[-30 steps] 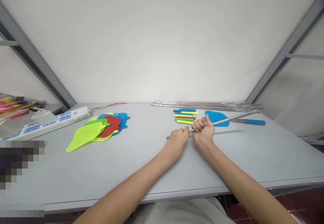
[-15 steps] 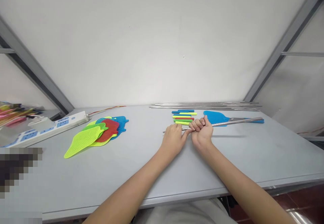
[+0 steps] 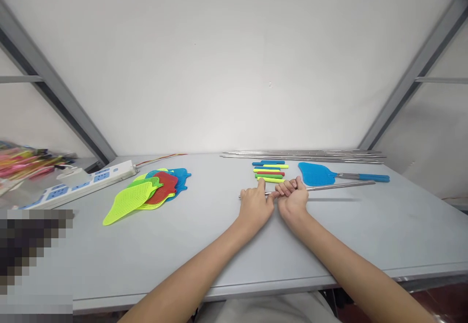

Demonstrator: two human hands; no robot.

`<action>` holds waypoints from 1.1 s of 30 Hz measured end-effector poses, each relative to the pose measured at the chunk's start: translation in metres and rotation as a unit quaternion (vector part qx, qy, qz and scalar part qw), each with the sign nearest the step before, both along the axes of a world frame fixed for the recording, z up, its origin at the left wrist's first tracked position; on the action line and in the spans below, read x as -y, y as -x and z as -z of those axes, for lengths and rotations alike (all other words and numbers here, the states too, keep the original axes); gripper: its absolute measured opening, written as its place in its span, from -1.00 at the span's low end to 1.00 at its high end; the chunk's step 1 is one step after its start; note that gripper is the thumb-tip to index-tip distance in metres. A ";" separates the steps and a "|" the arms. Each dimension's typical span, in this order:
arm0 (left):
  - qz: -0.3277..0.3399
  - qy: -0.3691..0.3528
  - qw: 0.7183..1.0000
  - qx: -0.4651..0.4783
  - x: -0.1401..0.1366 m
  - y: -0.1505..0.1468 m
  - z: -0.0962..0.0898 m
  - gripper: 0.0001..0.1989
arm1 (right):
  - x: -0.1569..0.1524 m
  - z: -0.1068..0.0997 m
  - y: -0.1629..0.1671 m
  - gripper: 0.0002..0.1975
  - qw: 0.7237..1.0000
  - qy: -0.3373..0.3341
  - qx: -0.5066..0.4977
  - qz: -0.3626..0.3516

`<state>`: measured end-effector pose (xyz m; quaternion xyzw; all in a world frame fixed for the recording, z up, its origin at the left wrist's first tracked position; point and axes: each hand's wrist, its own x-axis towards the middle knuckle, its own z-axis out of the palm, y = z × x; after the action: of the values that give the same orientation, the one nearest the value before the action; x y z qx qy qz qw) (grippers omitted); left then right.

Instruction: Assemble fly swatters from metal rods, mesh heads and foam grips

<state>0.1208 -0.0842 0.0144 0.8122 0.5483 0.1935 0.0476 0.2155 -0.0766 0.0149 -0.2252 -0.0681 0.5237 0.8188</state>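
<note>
A thin metal rod (image 3: 341, 185) lies across both my hands at a slight slant, its right end higher and just above the table. My left hand (image 3: 256, 208), palm down, is closed over the rod near its left end, with one finger lifted and the thumb reaching toward my right hand. Turned palm up, my right hand (image 3: 293, 200) has its fingers curled around the rod right beside the left. Just beyond my hands lie several coloured handle grips (image 3: 270, 175) in a row. A blue fly swatter (image 3: 317, 173) rests behind the rod's right part.
Several metal rods (image 3: 303, 156) lie along the back wall. Overlapping fly swatter heads (image 3: 129, 199) in green, red and blue are on the left. A white power strip (image 3: 84, 182) with a plug stands beside them. The grey table's (image 3: 175, 259) front edge is near me.
The rod's right end has come down and nearer, so the blue swatter's shaft now shows. One left finger has lifted. The whole view has shifted slightly.
</note>
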 end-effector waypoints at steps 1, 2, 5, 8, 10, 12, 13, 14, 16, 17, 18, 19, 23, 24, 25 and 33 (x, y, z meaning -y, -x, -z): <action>-0.003 0.008 1.000 0.000 0.000 0.000 0.002 -0.71 | 0.000 0.002 0.001 -0.65 1.000 0.008 0.001 0.000; -0.006 0.012 1.000 -0.001 0.001 -0.001 0.003 -0.72 | -0.001 0.003 0.001 -0.65 1.000 0.013 0.000 0.000; -0.006 0.008 1.000 -0.004 0.001 -0.001 0.006 -0.75 | -0.002 0.005 0.002 -0.65 1.000 0.015 -0.010 -0.001; -0.003 0.003 1.000 -0.007 0.003 -0.001 0.007 -0.80 | -0.002 0.005 0.003 -0.65 1.000 0.009 -0.021 -0.004; -0.003 0.004 1.000 -0.009 0.004 -0.002 0.007 -0.83 | -0.002 0.006 0.004 -0.65 1.000 0.008 -0.024 -0.008; 0.004 0.009 1.000 -0.012 0.006 -0.002 0.006 -0.86 | -0.001 0.007 0.005 -0.66 1.000 0.009 -0.018 -0.011; 0.010 0.014 1.000 -0.014 0.006 -0.002 0.006 -0.87 | -0.001 0.008 0.005 -0.65 1.000 0.010 -0.011 -0.012; 0.015 0.018 1.000 -0.017 0.007 -0.003 0.006 -0.88 | -0.001 0.008 0.006 -0.65 1.000 0.011 -0.005 -0.012; 0.021 0.022 0.999 -0.020 0.008 -0.003 0.007 -0.87 | -0.002 0.008 0.006 -0.64 1.000 0.011 0.005 -0.011; 0.022 0.020 0.999 -0.017 0.007 -0.003 0.007 -0.87 | -0.003 0.009 0.006 -0.64 1.000 0.009 0.008 -0.011; 0.022 0.016 1.000 -0.012 0.006 -0.003 0.007 -0.87 | -0.004 0.008 0.005 -0.64 1.000 0.007 0.010 -0.012; 0.023 0.011 1.000 -0.005 0.005 -0.003 0.008 -0.87 | -0.004 0.008 0.004 -0.64 1.000 0.006 0.011 -0.013; 0.051 -0.018 0.998 0.017 -0.001 -0.001 0.007 -0.75 | -0.004 0.001 -0.002 -0.64 1.000 0.007 -0.008 -0.027; 0.059 -0.027 0.998 0.019 -0.002 0.000 0.005 -0.71 | -0.003 -0.002 -0.003 -0.63 0.999 0.001 -0.014 -0.032; 0.064 -0.035 0.997 0.020 -0.003 0.001 0.004 -0.68 | -0.002 -0.004 -0.004 -0.63 0.999 -0.010 -0.015 -0.035; 0.056 -0.054 0.997 0.018 -0.007 0.007 -0.003 -0.60 | 0.001 -0.006 -0.006 -0.64 0.997 0.013 -0.037 -0.060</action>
<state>0.1136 -0.0767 0.0173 0.8395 0.4893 0.2349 0.0242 0.2210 -0.0777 0.0208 -0.2115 -0.0447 0.5810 0.7847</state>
